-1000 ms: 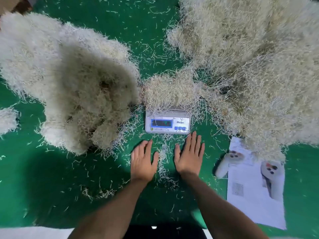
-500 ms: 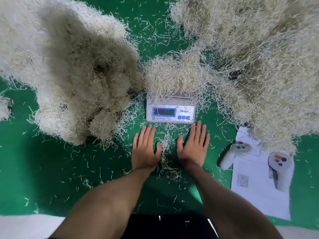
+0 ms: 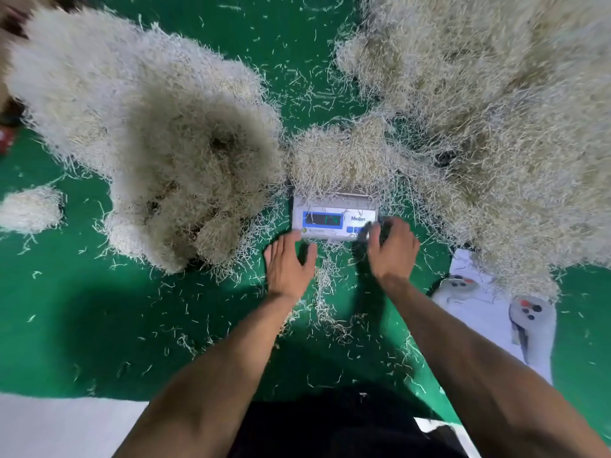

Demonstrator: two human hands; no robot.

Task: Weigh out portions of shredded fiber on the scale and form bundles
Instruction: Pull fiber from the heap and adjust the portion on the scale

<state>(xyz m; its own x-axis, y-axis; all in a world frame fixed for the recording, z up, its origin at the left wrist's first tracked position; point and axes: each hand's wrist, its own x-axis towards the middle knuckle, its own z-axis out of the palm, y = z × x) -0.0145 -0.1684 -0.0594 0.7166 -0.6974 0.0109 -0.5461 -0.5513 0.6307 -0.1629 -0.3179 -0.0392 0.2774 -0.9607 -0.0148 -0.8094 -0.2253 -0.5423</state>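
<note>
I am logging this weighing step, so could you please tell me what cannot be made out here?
- Head view: scale readout, digits blurred.
- Scale platform, buried under the fiber portion.
- Right hand fingers, motion-blurred over the scale's buttons; contact unclear.
- Big fiber piles, cut off by the frame edges.

Green floor mat (image 3: pixel 82 325) — carries everything. On it: big fiber heap (image 3: pixel 158 133) at left, bigger heap (image 3: pixel 496 120) at right, small clump (image 3: pixel 29 209) at far left, scale (image 3: pixel 334 216) in the middle, loose strands (image 3: pixel 327 292) scattered all over, white paper sheet (image 3: pixel 486 322) with two controllers (image 3: pixel 532 325) — lower right.
</note>
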